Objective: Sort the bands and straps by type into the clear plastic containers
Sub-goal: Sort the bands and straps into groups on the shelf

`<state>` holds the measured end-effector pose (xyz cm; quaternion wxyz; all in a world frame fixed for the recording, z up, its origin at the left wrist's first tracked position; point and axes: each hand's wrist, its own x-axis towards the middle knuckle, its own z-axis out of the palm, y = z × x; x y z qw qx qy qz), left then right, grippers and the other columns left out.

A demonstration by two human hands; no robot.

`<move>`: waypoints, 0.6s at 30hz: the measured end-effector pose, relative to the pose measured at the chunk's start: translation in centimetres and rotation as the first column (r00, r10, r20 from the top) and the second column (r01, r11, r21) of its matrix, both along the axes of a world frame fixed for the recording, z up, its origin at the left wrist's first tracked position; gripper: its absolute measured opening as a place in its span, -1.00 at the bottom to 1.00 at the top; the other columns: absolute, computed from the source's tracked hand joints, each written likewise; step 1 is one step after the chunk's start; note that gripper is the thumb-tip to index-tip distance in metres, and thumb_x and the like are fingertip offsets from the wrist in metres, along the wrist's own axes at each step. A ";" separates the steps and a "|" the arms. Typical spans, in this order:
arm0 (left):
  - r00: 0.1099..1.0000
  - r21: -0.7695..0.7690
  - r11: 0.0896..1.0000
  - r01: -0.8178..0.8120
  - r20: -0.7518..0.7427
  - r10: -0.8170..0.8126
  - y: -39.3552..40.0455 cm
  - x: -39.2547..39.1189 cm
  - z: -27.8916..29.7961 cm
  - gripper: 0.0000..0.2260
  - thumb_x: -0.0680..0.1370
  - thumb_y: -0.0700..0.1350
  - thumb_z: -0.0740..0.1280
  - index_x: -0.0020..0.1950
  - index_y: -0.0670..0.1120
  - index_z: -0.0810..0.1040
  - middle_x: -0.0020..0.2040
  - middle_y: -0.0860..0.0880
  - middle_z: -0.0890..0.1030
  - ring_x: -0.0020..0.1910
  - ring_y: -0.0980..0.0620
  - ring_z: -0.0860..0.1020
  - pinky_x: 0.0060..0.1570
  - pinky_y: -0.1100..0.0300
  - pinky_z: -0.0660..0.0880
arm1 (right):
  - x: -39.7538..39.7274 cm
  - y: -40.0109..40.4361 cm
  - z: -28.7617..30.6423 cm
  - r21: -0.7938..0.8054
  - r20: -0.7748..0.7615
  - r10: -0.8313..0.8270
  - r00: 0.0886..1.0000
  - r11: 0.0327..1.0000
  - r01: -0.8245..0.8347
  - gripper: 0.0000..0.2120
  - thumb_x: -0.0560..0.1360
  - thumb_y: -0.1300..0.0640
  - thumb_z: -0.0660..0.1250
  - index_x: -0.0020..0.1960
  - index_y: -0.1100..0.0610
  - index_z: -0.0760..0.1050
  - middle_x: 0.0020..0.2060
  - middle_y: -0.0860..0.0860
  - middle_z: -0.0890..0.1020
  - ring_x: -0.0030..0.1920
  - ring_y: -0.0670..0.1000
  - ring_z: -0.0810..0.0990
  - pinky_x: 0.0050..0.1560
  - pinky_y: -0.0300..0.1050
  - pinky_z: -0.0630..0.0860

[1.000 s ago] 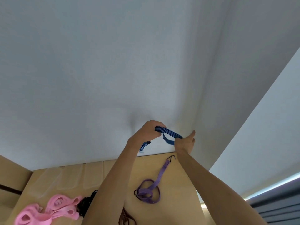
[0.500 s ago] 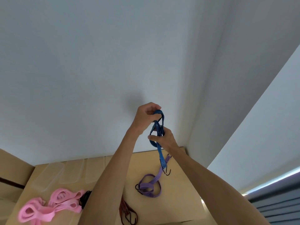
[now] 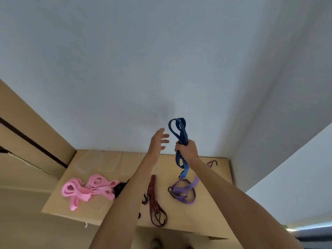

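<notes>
1. The clear containers [image 3: 100,163] stand along the desk's [image 3: 212,220] far edge, with pink bands [image 3: 86,190] lying loose in front of them.
2. The left hand [image 3: 159,141] hovers with fingers spread, its grip holding nothing.
3. The right hand [image 3: 187,150] has its grip closed round the folded blue bungee strap [image 3: 179,133], raised above the desk.
4. Judged step: bundling done; next, lower it into a container.

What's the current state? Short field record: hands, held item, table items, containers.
left hand: open, fingers spread, holds nothing
right hand: grips blue strap, folded in loops, raised above the table
table: pink bands, black cord, red strap, purple strap
containers: clear, in a row at the table's far edge; nothing seen inside
sorted so far: none visible
</notes>
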<state>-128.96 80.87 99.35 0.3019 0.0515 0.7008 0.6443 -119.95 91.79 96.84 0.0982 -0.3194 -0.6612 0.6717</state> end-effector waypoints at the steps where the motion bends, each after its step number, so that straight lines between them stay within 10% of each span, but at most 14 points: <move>1: 0.998 -0.107 0.992 0.061 0.037 -0.057 -1.2 0.1 -1.2 -0.68 0.65 0.07 0.19 0.32 -0.04 0.50 0.20 -0.09 0.64 -0.06 0.00 0.55 -0.15 0.15 0.36 | -0.3 -0.5 -0.4 0.018 0.022 -0.035 0.999 0.999 0.034 -0.91 0.36 0.35 0.33 -0.25 0.20 0.47 -0.37 0.11 0.51 -0.32 0.07 0.44 -0.28 -0.05 0.42; 7: 0.813 -0.585 0.565 0.582 0.434 -0.388 -7.3 1.7 -7.3 -0.62 0.67 0.01 0.11 0.35 -0.23 0.36 0.12 -0.33 0.65 -0.30 -0.04 0.54 -0.28 0.17 0.43 | -2.2 -3.7 -1.8 -0.091 0.072 -0.087 0.994 0.991 0.094 -0.90 0.33 0.34 0.36 -0.29 0.17 0.51 -0.41 0.09 0.56 -0.38 0.06 0.50 -0.34 -0.08 0.45; 13: 0.638 -0.058 0.860 0.507 0.696 -0.329 -8.9 0.8 -10.4 -0.52 0.66 0.09 0.20 0.44 -0.22 0.32 0.11 -0.35 0.64 0.06 -0.23 0.67 0.03 0.03 0.59 | -4.4 -7.5 -4.4 -0.134 0.139 -0.127 0.982 0.980 0.146 -0.92 0.36 0.33 0.36 -0.27 0.20 0.52 -0.34 0.17 0.56 -0.31 0.11 0.50 -0.25 0.01 0.50; 18: 0.822 -0.205 0.975 0.091 0.567 0.042 -9.4 -1.4 -12.4 -0.85 0.57 -0.41 0.25 0.07 -0.23 0.54 -0.06 -0.20 0.57 -0.25 -0.03 0.54 -0.21 0.16 0.50 | -4.2 -9.6 -7.7 0.086 0.320 -0.118 0.940 0.992 0.095 -0.85 0.34 0.24 0.40 -0.17 0.18 0.44 -0.35 0.08 0.50 -0.35 0.05 0.44 -0.31 -0.07 0.42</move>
